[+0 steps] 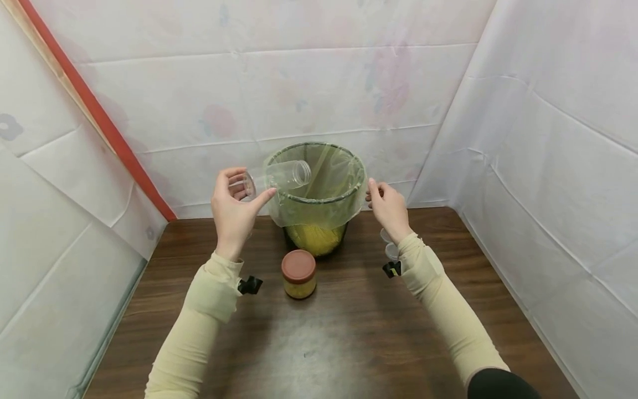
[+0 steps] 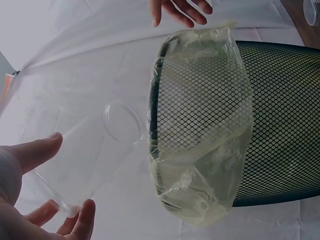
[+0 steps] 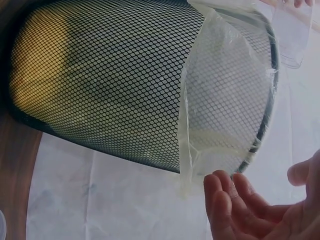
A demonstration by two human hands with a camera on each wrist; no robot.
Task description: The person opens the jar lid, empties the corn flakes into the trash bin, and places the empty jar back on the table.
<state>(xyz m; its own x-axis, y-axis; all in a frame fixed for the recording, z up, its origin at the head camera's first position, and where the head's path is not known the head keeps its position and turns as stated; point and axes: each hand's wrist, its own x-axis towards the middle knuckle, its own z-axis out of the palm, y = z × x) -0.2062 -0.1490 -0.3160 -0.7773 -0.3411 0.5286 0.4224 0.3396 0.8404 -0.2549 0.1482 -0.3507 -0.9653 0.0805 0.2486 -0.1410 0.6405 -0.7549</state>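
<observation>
My left hand point(image 1: 234, 213) grips a clear plastic jar point(image 1: 284, 176) by its base end, thumb on one side and fingers on the other. Tipped on its side, the jar has its open mouth pointing right, over the near left rim of a mesh wastebasket point(image 2: 285, 125). A thin pale yellow liner bag point(image 1: 311, 215) folds down over the basket's rim. On the right, my right hand point(image 1: 389, 208) has its fingers loosely bent, fingertips right at the liner's edge, with nothing seen between them and the thumb. Through the mesh, something yellow point(image 3: 40, 65) shows low in the basket.
In front of the basket stands a short jar point(image 1: 299, 274) with a reddish-brown lid and yellow contents. Two small clear lids point(image 1: 391, 252) lie by the right wrist, partly hidden. Cloth walls point(image 1: 319, 94) close in the wooden table point(image 1: 339, 338) behind and at both sides.
</observation>
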